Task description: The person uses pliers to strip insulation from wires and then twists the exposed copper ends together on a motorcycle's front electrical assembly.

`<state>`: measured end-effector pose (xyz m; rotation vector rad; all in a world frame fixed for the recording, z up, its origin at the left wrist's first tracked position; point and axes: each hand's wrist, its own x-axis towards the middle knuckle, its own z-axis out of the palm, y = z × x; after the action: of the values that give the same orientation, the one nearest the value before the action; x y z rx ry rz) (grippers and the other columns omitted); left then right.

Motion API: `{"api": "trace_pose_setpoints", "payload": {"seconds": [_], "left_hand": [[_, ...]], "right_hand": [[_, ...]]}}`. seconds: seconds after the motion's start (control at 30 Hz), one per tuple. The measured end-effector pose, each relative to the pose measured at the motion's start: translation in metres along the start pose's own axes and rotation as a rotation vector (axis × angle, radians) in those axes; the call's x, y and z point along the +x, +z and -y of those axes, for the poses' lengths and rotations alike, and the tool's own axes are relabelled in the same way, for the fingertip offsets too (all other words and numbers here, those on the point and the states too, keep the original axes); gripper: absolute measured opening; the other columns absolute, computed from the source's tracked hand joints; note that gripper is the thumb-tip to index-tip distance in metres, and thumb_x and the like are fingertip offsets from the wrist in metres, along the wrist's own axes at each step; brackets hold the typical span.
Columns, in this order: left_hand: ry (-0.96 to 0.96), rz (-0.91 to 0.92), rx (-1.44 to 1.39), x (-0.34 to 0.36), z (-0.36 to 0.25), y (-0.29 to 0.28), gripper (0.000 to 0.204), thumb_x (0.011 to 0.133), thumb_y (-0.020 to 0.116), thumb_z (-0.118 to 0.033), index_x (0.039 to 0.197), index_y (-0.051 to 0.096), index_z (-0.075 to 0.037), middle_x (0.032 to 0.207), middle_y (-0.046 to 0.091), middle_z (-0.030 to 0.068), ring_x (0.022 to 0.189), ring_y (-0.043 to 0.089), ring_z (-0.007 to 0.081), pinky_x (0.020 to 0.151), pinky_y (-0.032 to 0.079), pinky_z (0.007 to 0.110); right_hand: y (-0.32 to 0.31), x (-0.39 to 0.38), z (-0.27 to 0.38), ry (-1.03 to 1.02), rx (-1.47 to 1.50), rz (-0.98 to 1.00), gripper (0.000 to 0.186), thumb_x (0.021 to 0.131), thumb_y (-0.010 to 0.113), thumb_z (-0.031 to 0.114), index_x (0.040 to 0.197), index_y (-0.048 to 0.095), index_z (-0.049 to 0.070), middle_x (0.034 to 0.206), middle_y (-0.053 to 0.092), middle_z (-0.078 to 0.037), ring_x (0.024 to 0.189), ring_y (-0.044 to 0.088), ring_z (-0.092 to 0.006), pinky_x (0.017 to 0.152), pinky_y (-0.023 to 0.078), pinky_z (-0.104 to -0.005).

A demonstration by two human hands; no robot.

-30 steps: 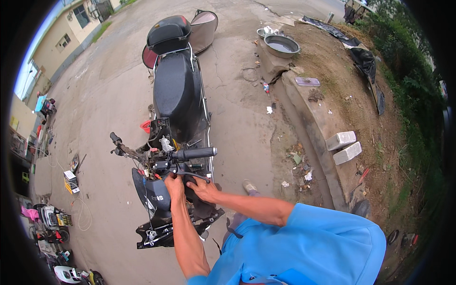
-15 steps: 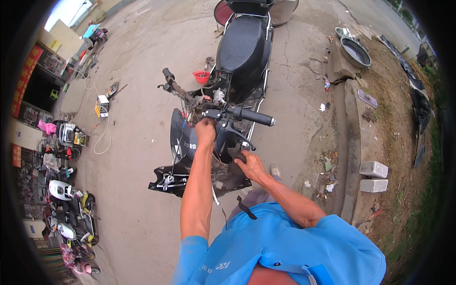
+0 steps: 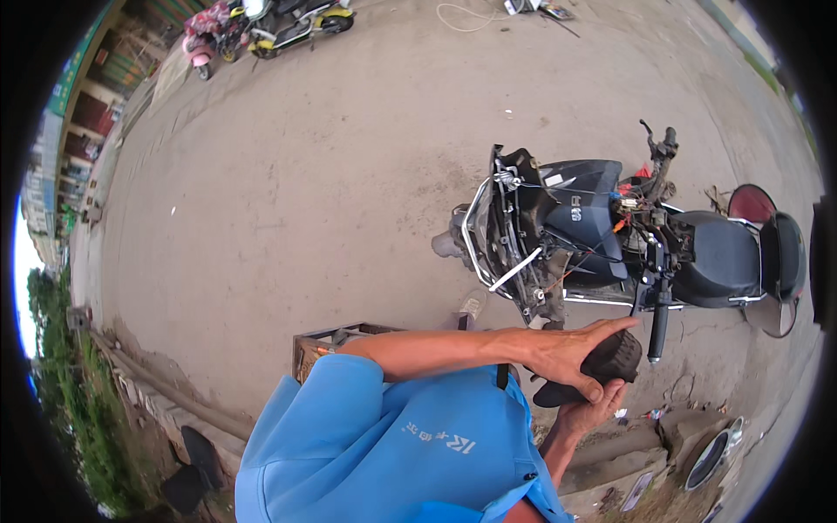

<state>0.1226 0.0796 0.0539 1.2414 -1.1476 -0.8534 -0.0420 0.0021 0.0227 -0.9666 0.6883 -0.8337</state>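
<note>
Both my hands are closed on a dark piece (image 3: 614,355) with a ridged surface, held beside the scooter’s handlebar grip. My left hand (image 3: 567,359) lies over it, thumb bent down; my right hand (image 3: 591,406) grips it from below. Just beyond them, the black scooter (image 3: 582,220) stands with its front panels partly off and wires exposed around the handlebar (image 3: 658,333). Its seat (image 3: 713,253) and top box (image 3: 779,253) are at the right. The piece’s exact kind is unclear.
A box-like frame (image 3: 309,353) is behind my left arm. Parked scooters (image 3: 301,26) and a cable (image 3: 462,22) lie across the pavement (image 3: 288,192). A round basin (image 3: 708,458) and phone-sized flat object (image 3: 636,491) sit on the kerb at lower right.
My view has turned left, so the scooter now lies sideways to the right. My left hand has left the handlebar area and joined my right on the dark piece, which is nearer my body.
</note>
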Motion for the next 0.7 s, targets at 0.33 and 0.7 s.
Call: {"api": "trace_pose_setpoints", "payload": {"seconds": [0.33, 0.7], "left_hand": [[0.326, -1.263, 0.086, -0.070, -0.067, -0.009, 0.044, 0.094, 0.072, -0.024, 0.124, 0.050, -0.002, 0.105, 0.065, 0.0157, 0.098, 0.065, 0.0324, 0.086, 0.050, 0.040], [-0.325, -2.136, 0.274, -0.350, -0.021, 0.034, 0.051, 0.102, 0.059, -0.046, 0.120, 0.059, 0.003, 0.100, 0.071, 0.0182, 0.094, 0.067, 0.0249, 0.085, 0.051, 0.037]], "right_hand": [[0.122, -0.021, 0.003, -0.261, -0.226, 0.839, 0.077, 0.108, 0.041, 0.050, 0.161, 0.017, 0.000, 0.158, 0.033, -0.023, 0.142, 0.042, -0.0364, 0.117, 0.036, -0.0471], [0.138, -0.051, -0.067, -0.558, -0.532, 1.777, 0.036, 0.098, 0.064, 0.008, 0.133, 0.063, 0.000, 0.141, 0.059, -0.022, 0.131, 0.057, -0.0357, 0.112, 0.042, -0.0428]]}}
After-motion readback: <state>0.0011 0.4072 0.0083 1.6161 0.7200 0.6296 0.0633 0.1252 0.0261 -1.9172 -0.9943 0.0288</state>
